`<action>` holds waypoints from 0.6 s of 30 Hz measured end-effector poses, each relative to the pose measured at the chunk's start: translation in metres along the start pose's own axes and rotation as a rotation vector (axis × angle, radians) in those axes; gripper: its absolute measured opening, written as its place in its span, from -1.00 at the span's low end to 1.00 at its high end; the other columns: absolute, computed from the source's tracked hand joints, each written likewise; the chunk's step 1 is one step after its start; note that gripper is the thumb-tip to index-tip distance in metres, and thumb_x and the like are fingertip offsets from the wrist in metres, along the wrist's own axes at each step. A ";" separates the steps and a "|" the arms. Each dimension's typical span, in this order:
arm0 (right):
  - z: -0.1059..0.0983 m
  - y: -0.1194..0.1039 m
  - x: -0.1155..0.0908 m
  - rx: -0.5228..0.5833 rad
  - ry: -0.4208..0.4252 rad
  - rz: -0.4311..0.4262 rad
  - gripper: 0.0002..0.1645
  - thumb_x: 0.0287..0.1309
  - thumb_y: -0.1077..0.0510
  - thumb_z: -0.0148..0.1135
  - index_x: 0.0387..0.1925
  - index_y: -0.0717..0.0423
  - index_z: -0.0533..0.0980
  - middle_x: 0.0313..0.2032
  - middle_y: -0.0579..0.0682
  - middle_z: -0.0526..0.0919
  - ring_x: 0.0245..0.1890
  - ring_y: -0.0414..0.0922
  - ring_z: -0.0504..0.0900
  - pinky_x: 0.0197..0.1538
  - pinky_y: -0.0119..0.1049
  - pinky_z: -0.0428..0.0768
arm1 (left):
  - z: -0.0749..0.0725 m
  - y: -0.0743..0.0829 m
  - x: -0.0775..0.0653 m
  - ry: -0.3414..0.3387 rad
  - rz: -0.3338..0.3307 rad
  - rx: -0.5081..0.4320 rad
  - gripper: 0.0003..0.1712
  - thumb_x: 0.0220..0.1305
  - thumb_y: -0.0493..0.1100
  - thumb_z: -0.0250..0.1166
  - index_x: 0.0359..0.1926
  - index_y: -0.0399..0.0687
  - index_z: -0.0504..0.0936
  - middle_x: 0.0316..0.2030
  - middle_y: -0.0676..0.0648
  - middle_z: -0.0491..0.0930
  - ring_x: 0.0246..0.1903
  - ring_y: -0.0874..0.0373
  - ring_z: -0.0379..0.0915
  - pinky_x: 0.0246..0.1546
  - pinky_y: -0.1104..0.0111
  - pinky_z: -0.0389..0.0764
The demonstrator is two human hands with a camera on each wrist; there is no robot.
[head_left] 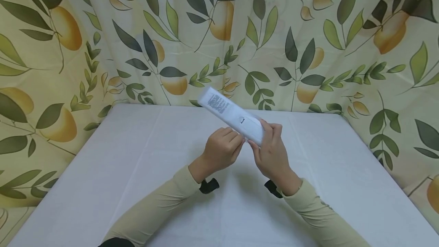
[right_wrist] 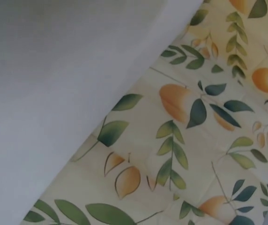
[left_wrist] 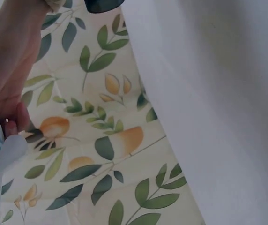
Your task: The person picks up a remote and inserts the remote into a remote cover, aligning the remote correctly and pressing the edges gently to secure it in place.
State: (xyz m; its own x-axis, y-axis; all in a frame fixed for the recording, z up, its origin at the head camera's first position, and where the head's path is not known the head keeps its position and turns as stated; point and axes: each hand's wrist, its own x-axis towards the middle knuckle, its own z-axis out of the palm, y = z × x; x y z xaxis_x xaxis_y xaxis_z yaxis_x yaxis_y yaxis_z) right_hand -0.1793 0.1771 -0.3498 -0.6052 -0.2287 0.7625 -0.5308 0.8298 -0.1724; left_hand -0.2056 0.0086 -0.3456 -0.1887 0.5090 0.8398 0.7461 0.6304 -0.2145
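Observation:
A long white remote control (head_left: 233, 117) is held tilted above the table, its printed label and a small latch mark toward the head camera. My right hand (head_left: 272, 149) grips its lower right end, thumb on the near edge and fingers around the far side. Beside it, my left hand (head_left: 223, 148) has curled fingers and pinches the near edge close to the right thumb. In the left wrist view, part of my left hand (left_wrist: 10, 70) shows by a pale, translucent flap-like piece (left_wrist: 12, 147) on the remote. Neither hand is clearly visible in the right wrist view.
A white-covered table (head_left: 164, 155) lies beneath both hands. Curtain-like cloth (head_left: 212, 60) printed with leaves and fruit hangs behind it and along both sides. Dark wrist-camera mounts (head_left: 209, 186) stick out under the wrists.

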 end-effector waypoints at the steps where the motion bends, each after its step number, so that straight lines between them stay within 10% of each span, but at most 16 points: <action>1: 0.000 -0.001 0.001 -0.003 -0.006 0.008 -0.32 0.30 -0.06 0.01 0.19 0.37 0.14 -0.09 0.35 0.21 -0.23 0.25 0.52 -0.27 0.07 0.62 | 0.000 0.000 0.000 -0.001 0.015 -0.003 -0.94 0.08 -0.19 0.35 -0.45 -0.08 0.67 -0.57 0.05 0.65 -0.57 0.25 0.42 -0.57 0.52 0.36; 6: 0.000 -0.001 0.002 -0.026 -0.036 0.023 -0.25 0.07 0.15 0.26 0.20 0.34 0.14 -0.09 0.33 0.23 -0.22 0.23 0.52 -0.24 0.07 0.64 | -0.002 0.001 0.001 -0.006 0.057 0.006 -0.94 0.08 -0.19 0.36 -0.44 -0.07 0.67 -0.55 0.07 0.66 -0.58 0.27 0.41 -0.58 0.52 0.34; 13: 0.001 0.014 0.005 -0.095 -0.017 -0.143 -0.23 0.33 -0.25 -0.29 0.16 0.38 0.18 -0.10 0.36 0.29 -0.30 0.20 0.50 -0.29 0.05 0.63 | -0.007 -0.004 -0.001 -0.096 -0.020 0.051 -0.85 0.17 -0.09 0.30 -0.43 -0.06 0.67 -0.49 0.05 0.69 -0.58 0.27 0.44 -0.58 0.52 0.39; 18: 0.001 0.028 0.001 -0.101 0.007 -0.375 -0.37 0.18 0.05 0.17 0.09 0.45 0.26 -0.12 0.39 0.38 -0.27 0.24 0.48 -0.29 0.07 0.57 | -0.017 -0.013 0.001 -0.026 -0.001 0.088 -0.79 0.08 -0.01 0.36 -0.48 -0.05 0.66 -0.54 0.04 0.64 -0.55 0.22 0.49 -0.49 0.48 0.52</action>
State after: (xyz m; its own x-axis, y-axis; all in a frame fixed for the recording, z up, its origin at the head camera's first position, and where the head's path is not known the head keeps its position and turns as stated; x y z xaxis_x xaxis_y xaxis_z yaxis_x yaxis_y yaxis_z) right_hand -0.1957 0.2001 -0.3540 -0.3761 -0.5223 0.7654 -0.6532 0.7353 0.1808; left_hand -0.2049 -0.0089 -0.3332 -0.2069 0.5224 0.8272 0.6873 0.6794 -0.2571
